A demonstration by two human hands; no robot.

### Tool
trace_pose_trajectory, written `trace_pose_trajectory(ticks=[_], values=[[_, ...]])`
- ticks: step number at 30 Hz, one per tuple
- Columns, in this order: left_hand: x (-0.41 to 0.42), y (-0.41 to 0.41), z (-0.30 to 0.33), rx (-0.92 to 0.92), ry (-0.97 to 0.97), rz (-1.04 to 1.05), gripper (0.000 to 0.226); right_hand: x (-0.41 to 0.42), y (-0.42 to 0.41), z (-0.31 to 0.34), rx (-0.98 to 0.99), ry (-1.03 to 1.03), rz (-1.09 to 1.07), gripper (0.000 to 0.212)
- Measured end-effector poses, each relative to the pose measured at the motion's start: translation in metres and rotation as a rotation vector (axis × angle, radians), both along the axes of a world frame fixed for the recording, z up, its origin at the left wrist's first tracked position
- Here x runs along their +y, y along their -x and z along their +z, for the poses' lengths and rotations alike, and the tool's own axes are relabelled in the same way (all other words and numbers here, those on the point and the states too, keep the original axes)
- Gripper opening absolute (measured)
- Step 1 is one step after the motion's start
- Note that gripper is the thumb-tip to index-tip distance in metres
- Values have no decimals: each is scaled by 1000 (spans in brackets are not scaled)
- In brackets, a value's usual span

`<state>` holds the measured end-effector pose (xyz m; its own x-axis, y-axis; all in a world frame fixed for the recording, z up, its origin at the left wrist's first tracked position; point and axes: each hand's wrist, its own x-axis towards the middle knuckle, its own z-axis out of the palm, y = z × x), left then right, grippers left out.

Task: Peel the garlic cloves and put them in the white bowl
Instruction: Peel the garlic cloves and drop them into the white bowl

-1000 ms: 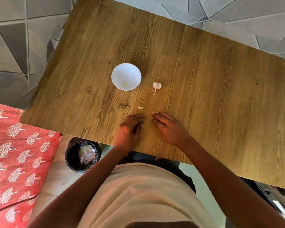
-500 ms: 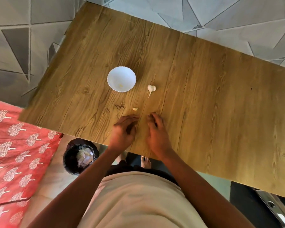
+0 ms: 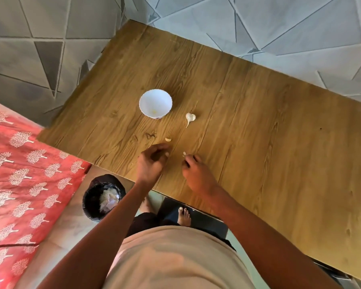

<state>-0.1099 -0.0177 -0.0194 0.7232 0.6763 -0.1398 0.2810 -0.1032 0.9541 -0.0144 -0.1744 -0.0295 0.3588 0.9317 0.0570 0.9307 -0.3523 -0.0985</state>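
1. Garlic clove [image 3: 184, 154] now pinched at right hand [image 3: 196, 172] fingertips; hands have drawn apart.
2. Left hand [image 3: 152, 161] curled, contents unclear; loose clove [image 3: 168, 139] just beyond.
3. White bowl [image 3: 146, 101] well beyond; peeling likely underway.

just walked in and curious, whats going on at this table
A person is peeling garlic at a wooden table. The right hand pinches a small pale piece, clove or skin, at its fingertips; the left hand is loosely curled beside it, and whether it holds anything cannot be told. A loose clove lies just beyond the hands, the remaining garlic head further back, beside the white bowl, which has something small and yellowish inside.
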Motion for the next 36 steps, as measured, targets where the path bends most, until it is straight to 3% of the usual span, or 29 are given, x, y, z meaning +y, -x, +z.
trace_pose_trajectory(ticks=[3, 6, 9, 11, 14, 19, 24, 26, 29, 32, 36], values=[[-3, -3, 8, -31, 171, 65, 22, 1, 3, 2, 161, -34, -73, 17], [-9, -12, 9, -163, 629, 223, 27, 6, 0, 20, 538, -282, -288, 19], [-8, -20, 12, -244, 1036, 270, 41, 24, 3, 46, 717, -605, -312, 16], [-3, -23, 16, -291, 1259, 194, 56, 36, 6, 57, 729, -681, -245, 14], [-1, -29, 19, -362, 1464, 49, 72, 49, 7, 61, 574, -593, -128, 21], [9, -35, 13, -439, 1501, -122, 73, 55, 12, 58, 391, -625, -144, 11], [14, -37, 2, -455, 1552, -186, 73, 62, 12, 54, 364, -622, -242, 15], [16, -36, -1, -466, 1545, -213, 72, 63, 10, 53, 403, -601, -228, 7], [21, -34, 0, -489, 1538, -172, 68, 52, 8, 55, 503, -638, -263, 21], [31, -28, 5, -525, 1544, -52, 63, 31, 1, 48, 522, -715, -449, 28], [44, -17, 7, -526, 1496, 47, 63, 11, -17, 19, 485, -528, -625, 30]])
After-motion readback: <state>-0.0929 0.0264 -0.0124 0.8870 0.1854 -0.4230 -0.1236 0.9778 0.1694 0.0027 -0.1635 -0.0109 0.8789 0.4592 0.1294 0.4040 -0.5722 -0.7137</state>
